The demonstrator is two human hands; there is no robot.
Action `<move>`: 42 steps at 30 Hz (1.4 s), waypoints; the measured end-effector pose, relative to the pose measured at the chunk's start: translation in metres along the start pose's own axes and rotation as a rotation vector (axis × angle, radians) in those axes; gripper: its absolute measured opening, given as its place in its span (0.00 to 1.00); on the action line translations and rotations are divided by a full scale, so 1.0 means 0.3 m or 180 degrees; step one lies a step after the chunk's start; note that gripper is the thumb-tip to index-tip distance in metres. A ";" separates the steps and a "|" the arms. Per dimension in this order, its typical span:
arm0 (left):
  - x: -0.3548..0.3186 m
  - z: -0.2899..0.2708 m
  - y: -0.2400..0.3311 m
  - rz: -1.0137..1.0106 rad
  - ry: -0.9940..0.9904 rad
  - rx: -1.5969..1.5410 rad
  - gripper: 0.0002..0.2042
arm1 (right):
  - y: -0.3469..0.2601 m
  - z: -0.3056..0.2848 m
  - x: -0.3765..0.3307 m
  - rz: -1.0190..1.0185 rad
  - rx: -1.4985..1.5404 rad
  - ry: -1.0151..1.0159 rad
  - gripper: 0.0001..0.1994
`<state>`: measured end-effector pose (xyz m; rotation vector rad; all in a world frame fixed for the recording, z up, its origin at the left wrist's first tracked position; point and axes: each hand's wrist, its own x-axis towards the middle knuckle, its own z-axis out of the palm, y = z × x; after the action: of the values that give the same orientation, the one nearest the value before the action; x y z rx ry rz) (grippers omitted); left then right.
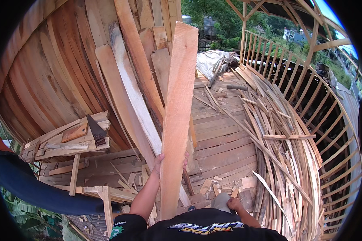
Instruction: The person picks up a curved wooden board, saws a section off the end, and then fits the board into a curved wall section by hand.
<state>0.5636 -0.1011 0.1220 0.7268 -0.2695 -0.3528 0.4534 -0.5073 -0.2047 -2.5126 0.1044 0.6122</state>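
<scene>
- Left hand [159,162] wraps its fingers [186,159] round a flat, rough-grained plank [177,108].
- Right hand [235,204] loosely curled, contents unclear.
- Plank partly hides leaning boards [137,56]; sticks [285,160] heap beside railing [312,98].

A long plank [177,108] stands through the middle of the frame, blocking a straight left-to-right path. Just right of it, a hand could pass above the floor [218,140]; scraps [206,186] litter its lower end. Heaped sticks [287,172] and a railing [305,64] bar the right; leaning boards [140,60] crowd the upper centre-left.
</scene>
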 end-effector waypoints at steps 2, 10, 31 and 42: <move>0.098 0.011 0.016 0.0051 -0.0106 0.0025 0.50 | 0.000 -0.044 0.040 0.0019 0.0130 0.0065 0.16; 0.534 0.083 0.002 0.0116 -0.0341 0.0348 0.48 | 0.116 -0.142 0.266 0.0063 0.0015 -0.0189 0.17; 2.329 0.495 -0.155 0.1952 -0.0435 0.2566 0.40 | 0.302 -1.150 1.477 -0.0511 0.2071 0.1422 0.23; 2.739 0.360 -0.193 0.3378 0.0693 0.1951 0.34 | 0.470 -1.108 1.644 0.0220 0.2561 -0.0015 0.25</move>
<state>1.2574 -0.5376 0.2564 1.0989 -0.5221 0.8499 1.0005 -0.7768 -0.2459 -1.7322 0.3592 0.4741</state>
